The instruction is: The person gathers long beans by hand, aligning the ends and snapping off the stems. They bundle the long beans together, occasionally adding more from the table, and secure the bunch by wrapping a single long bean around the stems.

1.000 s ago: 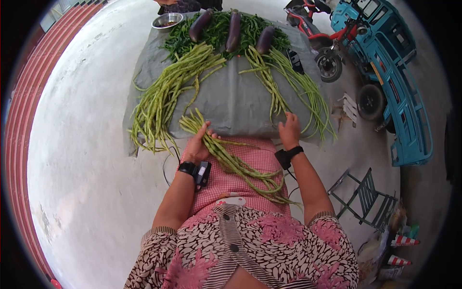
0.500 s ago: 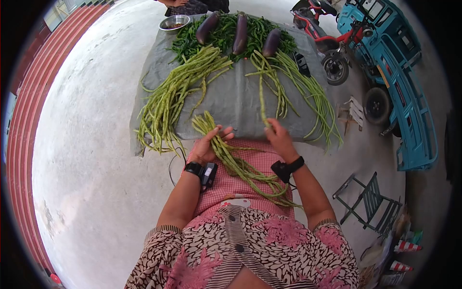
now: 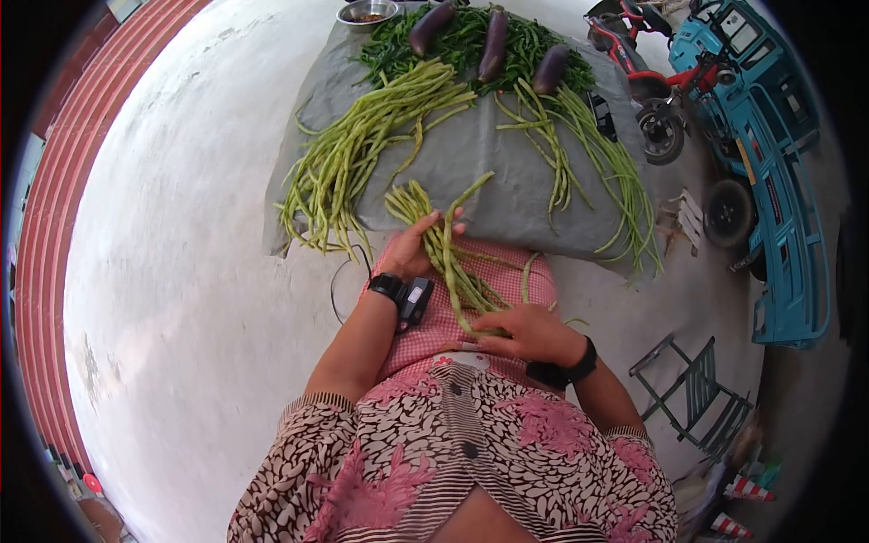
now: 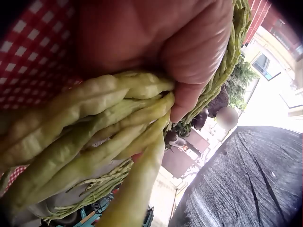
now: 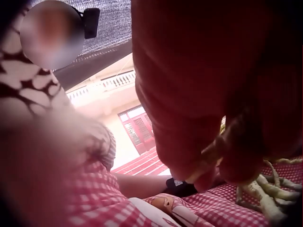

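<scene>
left hand (image 3: 409,253) wrapped round the top of the long bean bunch (image 3: 455,267), mid-frame | right hand (image 3: 529,333) curled on its lower ends, just below centre | bunch lies across the checked apron (image 3: 507,270), grey cloth (image 3: 507,172) above

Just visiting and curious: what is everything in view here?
bean bundle: one, green, across the lap, in both hands.
loose long beans: two piles, green, on the cloth.
aubergines: three, purple, cloth's far edge.
dark greens: one heap, under the aubergines.
bowl: one, metal, cloth's far left corner.
cloth: one, grey, on the concrete.
checked apron: one, red-white, on the lap.
truck: one, teal, right side.
scooter: one, red, beside the truck.
folding chair: one, green, lower right.
left hand: grips the bundle's far end.
right hand: holds the bundle's near end.
</scene>
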The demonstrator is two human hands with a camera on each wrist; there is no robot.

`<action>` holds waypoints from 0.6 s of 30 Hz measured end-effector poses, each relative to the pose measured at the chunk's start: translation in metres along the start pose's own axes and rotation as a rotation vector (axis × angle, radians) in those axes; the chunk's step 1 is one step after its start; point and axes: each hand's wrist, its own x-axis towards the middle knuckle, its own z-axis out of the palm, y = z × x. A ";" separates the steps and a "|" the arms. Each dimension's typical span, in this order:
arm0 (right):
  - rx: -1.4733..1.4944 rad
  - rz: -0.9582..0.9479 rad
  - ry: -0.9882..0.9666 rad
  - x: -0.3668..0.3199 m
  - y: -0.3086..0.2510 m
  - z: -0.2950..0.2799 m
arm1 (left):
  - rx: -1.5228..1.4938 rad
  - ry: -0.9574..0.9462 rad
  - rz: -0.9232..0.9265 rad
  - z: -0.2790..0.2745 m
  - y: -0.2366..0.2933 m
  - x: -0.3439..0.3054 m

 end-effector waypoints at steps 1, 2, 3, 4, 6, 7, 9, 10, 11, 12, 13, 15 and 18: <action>-0.002 0.018 -0.043 -0.007 0.001 -0.001 | -0.007 -0.029 -0.029 -0.008 0.000 0.004; -0.004 0.037 -0.085 -0.014 0.002 -0.003 | -0.015 -0.059 -0.058 -0.014 0.000 0.008; -0.013 0.075 -0.120 -0.021 -0.001 -0.007 | 0.008 -0.032 -0.023 -0.012 0.000 0.007; -0.022 0.112 -0.154 -0.027 -0.004 -0.011 | 0.011 -0.043 -0.030 -0.010 0.001 0.005; -0.047 0.186 -0.190 -0.038 -0.010 -0.018 | 0.021 -0.064 -0.046 -0.009 0.003 0.002; -0.063 0.222 -0.193 -0.043 -0.012 -0.020 | 0.017 -0.052 -0.046 -0.010 0.003 0.002; -0.062 0.266 -0.128 -0.051 -0.010 -0.020 | 0.012 -0.028 -0.046 -0.013 0.002 0.005; -0.045 0.274 -0.059 -0.055 -0.006 -0.017 | 0.007 -0.036 -0.052 -0.015 0.002 0.005; -0.029 0.283 0.010 -0.058 -0.004 -0.016 | 0.002 -0.044 -0.058 -0.018 0.002 0.005; -0.053 0.313 0.014 -0.060 -0.003 -0.017 | -0.003 -0.053 -0.065 -0.021 0.001 0.006; -0.078 0.343 0.019 -0.061 -0.002 -0.019 | -0.026 -0.028 -0.026 -0.022 -0.001 0.008; -0.085 0.394 0.025 -0.065 0.001 -0.020 | -0.068 0.022 0.050 -0.022 -0.005 0.011; -0.060 0.446 0.046 -0.070 0.007 -0.020 | -0.092 -0.049 0.081 -0.024 -0.003 0.012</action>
